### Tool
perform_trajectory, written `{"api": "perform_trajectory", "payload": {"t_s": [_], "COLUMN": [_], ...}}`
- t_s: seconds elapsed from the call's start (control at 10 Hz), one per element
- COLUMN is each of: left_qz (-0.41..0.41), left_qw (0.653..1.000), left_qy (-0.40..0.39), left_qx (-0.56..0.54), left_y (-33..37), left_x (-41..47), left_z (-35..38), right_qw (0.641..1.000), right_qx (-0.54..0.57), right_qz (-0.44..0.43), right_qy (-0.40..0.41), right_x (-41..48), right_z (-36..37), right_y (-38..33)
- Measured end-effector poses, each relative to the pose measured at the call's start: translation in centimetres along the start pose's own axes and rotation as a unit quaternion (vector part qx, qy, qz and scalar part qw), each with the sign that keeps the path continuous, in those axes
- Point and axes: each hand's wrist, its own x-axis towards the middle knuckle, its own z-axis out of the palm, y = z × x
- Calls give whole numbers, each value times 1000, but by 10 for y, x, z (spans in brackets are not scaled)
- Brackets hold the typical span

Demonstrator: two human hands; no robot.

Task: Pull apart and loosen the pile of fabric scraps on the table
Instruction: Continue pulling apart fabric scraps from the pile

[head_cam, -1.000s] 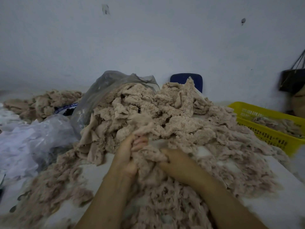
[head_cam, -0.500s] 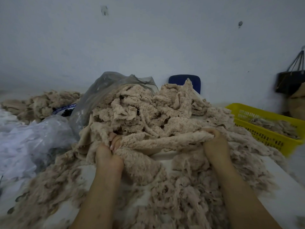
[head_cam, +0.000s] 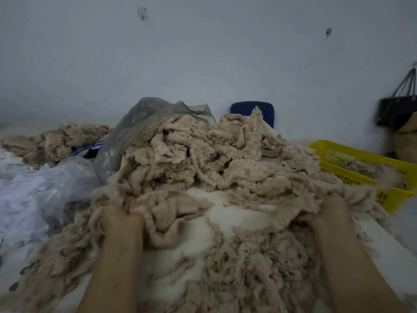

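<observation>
A big heap of beige fabric scraps (head_cam: 203, 159) covers the white table (head_cam: 225, 213), spilling toward me in loose strands. My left hand (head_cam: 119, 216) grips a bunch of scraps at the heap's left front, fingers buried in the cloth. Far to the right, my right hand (head_cam: 331, 211) grips another bunch, its fingers hidden under the fabric. A stretched band of scraps runs between the two hands, with bare table showing in the gap.
A grey plastic bag (head_cam: 144, 123) lies behind the heap, crumpled clear plastic (head_cam: 40, 188) at the left. A second scrap pile (head_cam: 58, 141) sits far left. A yellow basket (head_cam: 361, 168) with scraps stands right, below a black bag (head_cam: 397, 109). A blue chair back (head_cam: 250, 111) stands by the wall.
My hands started close together in the heap's middle and have moved wide apart, left hand leftward, right hand far rightward, tearing the clump open and exposing white table between them.
</observation>
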Motion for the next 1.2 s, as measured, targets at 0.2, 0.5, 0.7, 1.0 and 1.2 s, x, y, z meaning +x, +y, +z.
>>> {"api": "perform_trajectory", "payload": {"t_s": [0.2,0.5,0.7,1.0,1.2], "left_qz": [-174,-102,-56,16,62], "left_qw": [947,940,868,803,858], "left_qy": [-267,-285,-352,-466,-321], "left_qx": [-39,160,346,372,397], "left_y": [-21,-51,-56,-50,-37], "left_x": [-42,-78,-88,-76,-66], "left_z": [54,67,64,53,53], "right_qw": [942,883,841,978,968], "right_qx": [-180,-245,-262,55,49], "right_qz": [-184,-204,-334,-73,-152], "right_qy": [-216,-345,-336,-187,-195], "right_x": [-14,-37,-41,-5,3], "right_z": [24,32,41,30,14], "right_y": [21,49,48,24,10]}}
